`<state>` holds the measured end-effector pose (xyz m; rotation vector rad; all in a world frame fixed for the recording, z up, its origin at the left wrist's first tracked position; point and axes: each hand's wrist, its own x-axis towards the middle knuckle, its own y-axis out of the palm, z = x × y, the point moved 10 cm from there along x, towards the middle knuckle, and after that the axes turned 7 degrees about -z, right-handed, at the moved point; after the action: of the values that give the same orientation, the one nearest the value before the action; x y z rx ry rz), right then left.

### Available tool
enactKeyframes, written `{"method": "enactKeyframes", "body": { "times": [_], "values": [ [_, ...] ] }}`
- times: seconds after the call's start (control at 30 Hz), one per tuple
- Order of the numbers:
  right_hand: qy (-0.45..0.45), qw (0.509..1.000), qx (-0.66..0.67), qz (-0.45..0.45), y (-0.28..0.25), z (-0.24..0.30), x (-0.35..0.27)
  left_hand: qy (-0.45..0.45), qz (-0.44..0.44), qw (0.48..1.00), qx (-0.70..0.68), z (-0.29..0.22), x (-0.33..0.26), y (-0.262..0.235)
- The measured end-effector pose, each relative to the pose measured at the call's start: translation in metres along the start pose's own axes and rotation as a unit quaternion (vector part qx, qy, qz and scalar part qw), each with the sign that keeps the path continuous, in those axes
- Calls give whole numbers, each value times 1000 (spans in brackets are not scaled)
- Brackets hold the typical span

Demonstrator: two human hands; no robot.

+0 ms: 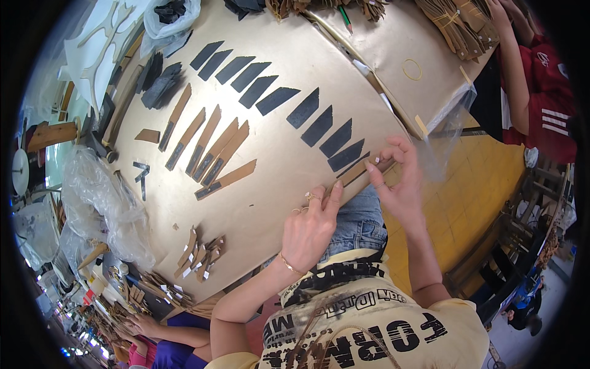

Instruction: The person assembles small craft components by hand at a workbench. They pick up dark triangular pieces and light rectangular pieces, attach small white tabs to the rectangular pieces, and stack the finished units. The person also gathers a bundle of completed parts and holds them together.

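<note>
A narrow brown strip point(354, 174) with a dark edge lies at the table's near edge, between my two hands. My left hand point(311, 222), wearing rings and a bracelet, presses a fingertip on the strip's left end, its other fingers curled. My right hand point(399, 181) has thumb and forefinger closed at the strip's right end, beside a tiny white piece. Just beyond lie several black slanted pieces point(335, 136), in a row curving to the far left. Left of them are several brown strips point(200, 147) with black patches at their lower ends.
Gold-coloured sheeting covers the table point(264, 203). Tagged brown pieces point(198, 255) and a clear plastic bag point(101, 206) are at left. Dark stacked pieces point(163, 85) and a green pencil point(345, 19) lie farther off. A person in red point(541, 95) works beside brown bundles point(458, 27).
</note>
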<state>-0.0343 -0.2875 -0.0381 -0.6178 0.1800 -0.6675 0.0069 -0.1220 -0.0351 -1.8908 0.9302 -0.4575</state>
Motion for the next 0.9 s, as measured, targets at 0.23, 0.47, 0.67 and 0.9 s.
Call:
{"method": "enactKeyframes", "body": {
  "times": [0.23, 0.47, 0.67, 0.9],
  "values": [
    [-59, 996, 25, -62, -12, 6, 2, -36, -15, 998, -52, 9, 1, -1],
    [-152, 979, -110, -82, -18, 23, -8, -90, -27, 979, -180, 22, 4, -8],
    [-239, 949, -194, -69, -5, 34, -16, -76, -90, 961, -252, 26, 10, -19],
    [-306, 940, -147, -34, 2, 66, -40, -241, -47, 857, -453, 62, -1, -1]
  ]
}}
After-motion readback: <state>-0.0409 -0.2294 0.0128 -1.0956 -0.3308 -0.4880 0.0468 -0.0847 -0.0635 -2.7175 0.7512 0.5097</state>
